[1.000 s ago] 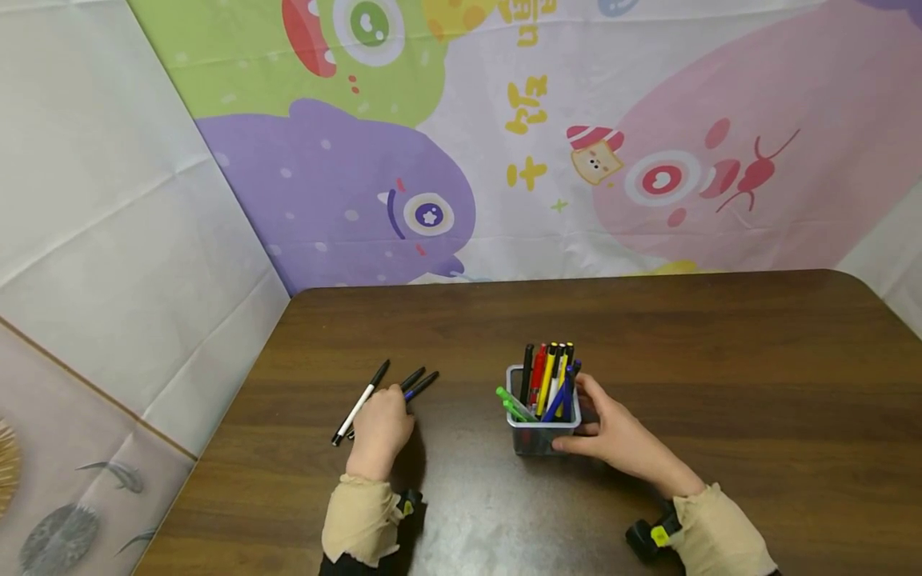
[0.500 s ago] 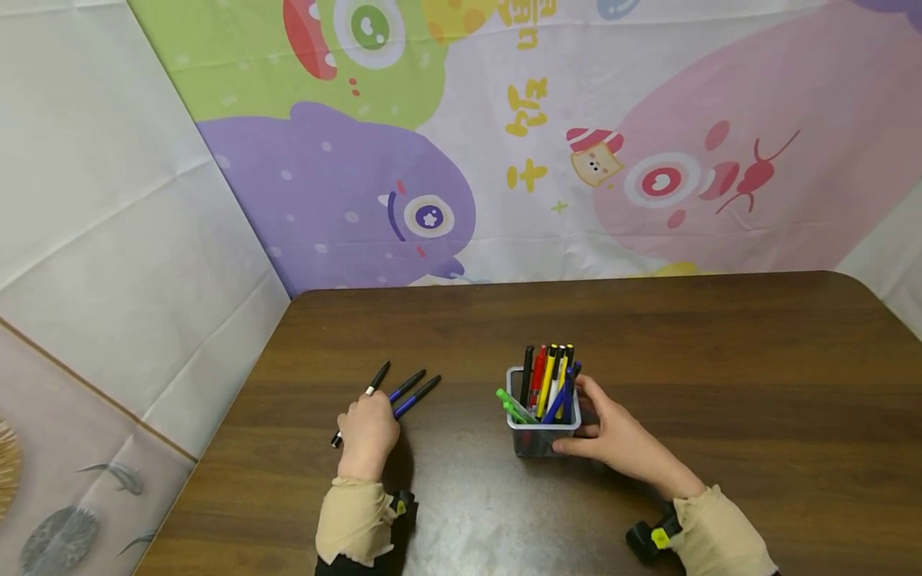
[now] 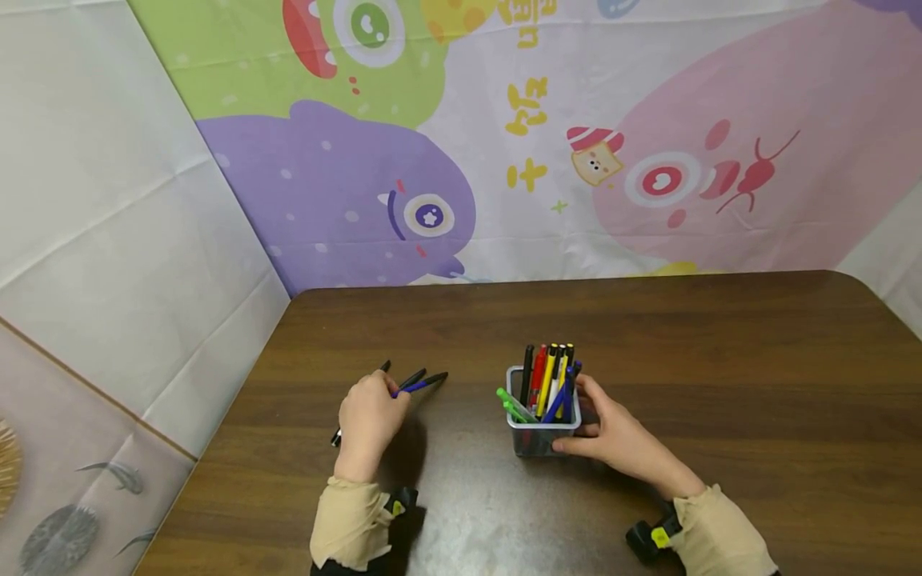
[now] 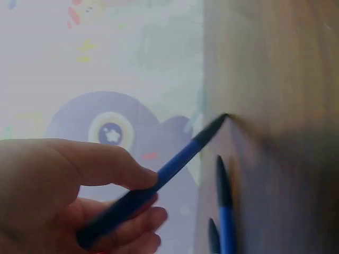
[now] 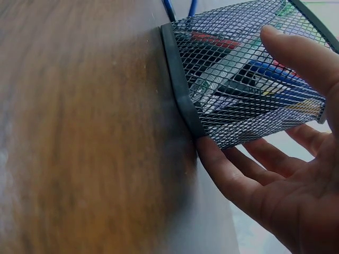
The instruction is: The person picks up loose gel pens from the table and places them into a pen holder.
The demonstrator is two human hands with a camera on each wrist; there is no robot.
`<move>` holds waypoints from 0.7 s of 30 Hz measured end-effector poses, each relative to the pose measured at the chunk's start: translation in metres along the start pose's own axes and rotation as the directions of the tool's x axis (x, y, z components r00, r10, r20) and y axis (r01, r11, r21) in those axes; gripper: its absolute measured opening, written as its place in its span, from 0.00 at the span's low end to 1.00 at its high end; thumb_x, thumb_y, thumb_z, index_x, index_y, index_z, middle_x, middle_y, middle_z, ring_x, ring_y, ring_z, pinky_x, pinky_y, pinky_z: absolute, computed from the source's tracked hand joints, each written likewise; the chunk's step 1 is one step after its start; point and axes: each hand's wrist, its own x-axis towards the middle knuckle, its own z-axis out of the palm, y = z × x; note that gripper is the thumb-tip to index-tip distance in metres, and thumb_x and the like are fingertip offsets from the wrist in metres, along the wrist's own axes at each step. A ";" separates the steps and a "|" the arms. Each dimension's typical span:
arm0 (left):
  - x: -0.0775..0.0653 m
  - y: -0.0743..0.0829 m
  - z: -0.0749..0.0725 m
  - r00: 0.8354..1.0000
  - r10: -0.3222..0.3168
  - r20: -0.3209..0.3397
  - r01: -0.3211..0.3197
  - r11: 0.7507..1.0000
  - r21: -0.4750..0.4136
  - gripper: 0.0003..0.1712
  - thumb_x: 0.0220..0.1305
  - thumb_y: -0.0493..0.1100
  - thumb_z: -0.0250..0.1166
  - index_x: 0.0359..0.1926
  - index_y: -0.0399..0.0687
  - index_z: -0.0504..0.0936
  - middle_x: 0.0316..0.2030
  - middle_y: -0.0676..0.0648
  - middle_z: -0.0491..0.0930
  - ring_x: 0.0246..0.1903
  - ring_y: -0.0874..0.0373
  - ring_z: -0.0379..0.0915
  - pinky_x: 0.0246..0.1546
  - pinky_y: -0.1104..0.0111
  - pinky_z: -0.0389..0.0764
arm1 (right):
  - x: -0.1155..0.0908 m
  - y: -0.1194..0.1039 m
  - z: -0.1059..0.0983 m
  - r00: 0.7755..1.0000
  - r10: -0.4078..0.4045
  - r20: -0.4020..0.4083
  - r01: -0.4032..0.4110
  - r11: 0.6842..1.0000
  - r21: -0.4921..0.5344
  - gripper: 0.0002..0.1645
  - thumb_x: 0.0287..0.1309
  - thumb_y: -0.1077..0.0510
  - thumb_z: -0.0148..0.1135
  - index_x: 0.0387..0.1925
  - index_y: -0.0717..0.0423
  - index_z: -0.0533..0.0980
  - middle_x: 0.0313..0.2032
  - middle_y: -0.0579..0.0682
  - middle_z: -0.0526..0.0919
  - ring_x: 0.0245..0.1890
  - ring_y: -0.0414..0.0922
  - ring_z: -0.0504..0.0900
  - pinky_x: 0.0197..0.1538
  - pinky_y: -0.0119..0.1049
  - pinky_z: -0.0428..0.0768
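My left hand (image 3: 370, 416) pinches a blue pen (image 4: 179, 165) with a black end between thumb and fingers; it slants just over the table's left part. A second blue pen (image 4: 225, 206) lies beside it, and the dark end of another pen (image 4: 213, 235) shows at the lower edge of the left wrist view. Under my left hand lies a white-and-black pen (image 3: 336, 438), mostly hidden. My right hand (image 3: 623, 440) holds the right side of a mesh pen holder (image 5: 222, 79), thumb and fingers on different sides. Upright and slanted pens in red, yellow, blue, black and green fill it.
Everything is on a brown wooden table (image 3: 720, 360). Behind it hangs a cloth (image 3: 540, 232) printed with cartoon monsters, and a pale cloth (image 3: 130, 200) hangs on the left. Each wrist wears a black camera (image 3: 651, 538).
My left hand shifted left over the white-and-black pen, then picked up the nearer blue pen, whose angle has turned. The right hand and pen holder have stayed in place.
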 end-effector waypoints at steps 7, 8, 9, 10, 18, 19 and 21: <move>0.000 0.012 -0.012 0.991 -0.071 -0.117 0.052 0.986 -0.157 0.07 0.51 0.43 0.63 0.31 0.45 0.80 0.30 0.45 0.81 0.27 0.45 0.76 0.26 0.55 0.74 | 0.000 0.001 0.000 1.000 -0.010 -0.004 0.009 1.000 -0.011 0.54 0.44 0.52 0.71 0.65 0.55 0.48 0.63 0.65 0.56 0.60 0.61 0.64 0.45 0.38 0.79; -0.001 0.014 -0.014 0.987 -0.074 -0.139 0.049 0.983 -0.177 0.07 0.51 0.43 0.63 0.31 0.45 0.80 0.30 0.46 0.82 0.27 0.46 0.76 0.26 0.56 0.74 | 0.000 0.001 0.000 1.000 -0.010 -0.005 0.010 1.000 -0.012 0.54 0.44 0.52 0.71 0.65 0.55 0.48 0.63 0.65 0.56 0.60 0.61 0.64 0.45 0.38 0.79; -0.001 0.016 -0.016 0.984 -0.076 -0.163 0.042 0.979 -0.199 0.07 0.52 0.43 0.64 0.31 0.46 0.81 0.30 0.46 0.82 0.27 0.47 0.77 0.26 0.56 0.74 | 0.000 0.001 0.001 1.000 -0.011 -0.005 0.011 1.000 -0.015 0.54 0.44 0.52 0.71 0.65 0.55 0.48 0.64 0.65 0.56 0.60 0.61 0.64 0.45 0.38 0.79; -0.002 0.018 -0.018 0.979 -0.081 -0.186 0.039 0.974 -0.222 0.06 0.52 0.43 0.65 0.31 0.46 0.81 0.30 0.47 0.83 0.27 0.48 0.77 0.27 0.57 0.74 | 0.000 0.001 0.001 1.000 -0.011 -0.005 0.011 1.000 -0.017 0.54 0.44 0.52 0.71 0.65 0.55 0.48 0.64 0.65 0.56 0.60 0.61 0.64 0.45 0.38 0.79; -0.008 0.032 -0.034 0.929 -0.118 -0.350 -0.039 0.911 -0.410 0.06 0.49 0.42 0.69 0.30 0.47 0.83 0.22 0.49 0.81 0.21 0.57 0.72 0.22 0.69 0.69 | 0.000 0.002 0.000 1.000 -0.012 -0.003 0.012 1.000 -0.015 0.54 0.43 0.52 0.71 0.65 0.55 0.48 0.64 0.65 0.56 0.60 0.60 0.64 0.45 0.38 0.79; -0.009 0.033 -0.037 0.925 -0.116 -0.362 -0.053 0.904 -0.425 0.06 0.49 0.42 0.69 0.30 0.47 0.83 0.21 0.49 0.80 0.20 0.58 0.71 0.22 0.70 0.68 | 0.000 0.002 0.000 1.000 -0.014 -0.004 0.014 1.000 -0.015 0.54 0.43 0.51 0.71 0.65 0.55 0.48 0.64 0.65 0.56 0.60 0.60 0.65 0.45 0.38 0.79; -0.011 0.037 -0.040 0.920 -0.106 -0.377 -0.083 0.888 -0.452 0.06 0.49 0.42 0.70 0.30 0.48 0.83 0.20 0.50 0.79 0.19 0.60 0.70 0.21 0.74 0.68 | 0.000 0.002 0.000 1.000 -0.019 -0.005 0.019 1.000 -0.016 0.54 0.43 0.51 0.71 0.65 0.55 0.48 0.63 0.65 0.57 0.60 0.60 0.65 0.45 0.38 0.79</move>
